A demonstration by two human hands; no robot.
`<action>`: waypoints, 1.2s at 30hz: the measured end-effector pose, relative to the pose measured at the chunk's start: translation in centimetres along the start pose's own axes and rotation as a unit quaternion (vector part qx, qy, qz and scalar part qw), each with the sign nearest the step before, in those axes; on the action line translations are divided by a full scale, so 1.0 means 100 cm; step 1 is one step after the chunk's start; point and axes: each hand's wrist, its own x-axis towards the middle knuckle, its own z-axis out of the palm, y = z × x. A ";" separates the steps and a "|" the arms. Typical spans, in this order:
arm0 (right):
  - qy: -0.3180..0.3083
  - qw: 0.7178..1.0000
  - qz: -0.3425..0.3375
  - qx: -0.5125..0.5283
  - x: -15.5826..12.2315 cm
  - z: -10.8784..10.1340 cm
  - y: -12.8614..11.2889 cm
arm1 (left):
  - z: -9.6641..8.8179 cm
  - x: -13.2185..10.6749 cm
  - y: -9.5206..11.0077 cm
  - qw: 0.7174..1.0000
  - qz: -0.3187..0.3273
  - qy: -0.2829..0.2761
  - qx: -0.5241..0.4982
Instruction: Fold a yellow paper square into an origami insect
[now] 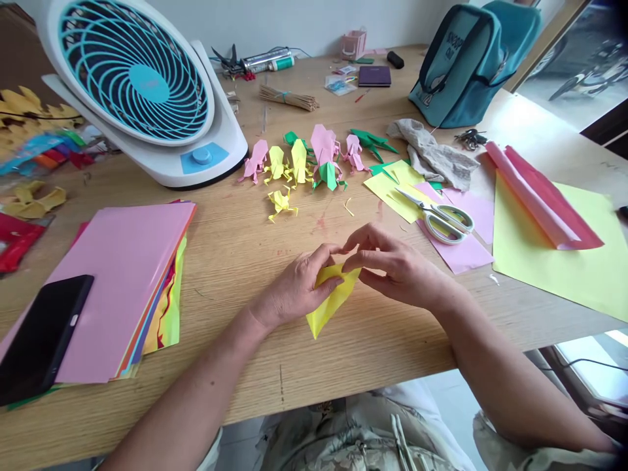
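Observation:
A piece of folded yellow paper [330,302] is held over the table's front middle, one pointed corner hanging down. My left hand [307,278] is closed around its left side, the thumb pressed flat on the front face. At the upper right edge, the bent fingers of my right hand [395,265] grip the same paper, and the two index fingertips nearly meet above it. Beyond my hands sit several folded paper frogs, among them a yellow frog [281,203], a green and pink one [328,175] and a pink frog [256,160].
White-handled scissors [449,224] lie on paper scraps to the right, near a grey cloth [434,152]. Rolled pink paper [540,199] rests on a yellow sheet [554,261]. On the left are a fan [201,157], a stack of coloured paper [118,261] and a phone [44,333].

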 end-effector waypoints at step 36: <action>-0.003 0.983 0.175 0.065 -0.036 0.015 0.013 | 0.034 -0.021 0.015 0.982 -0.035 0.084 0.163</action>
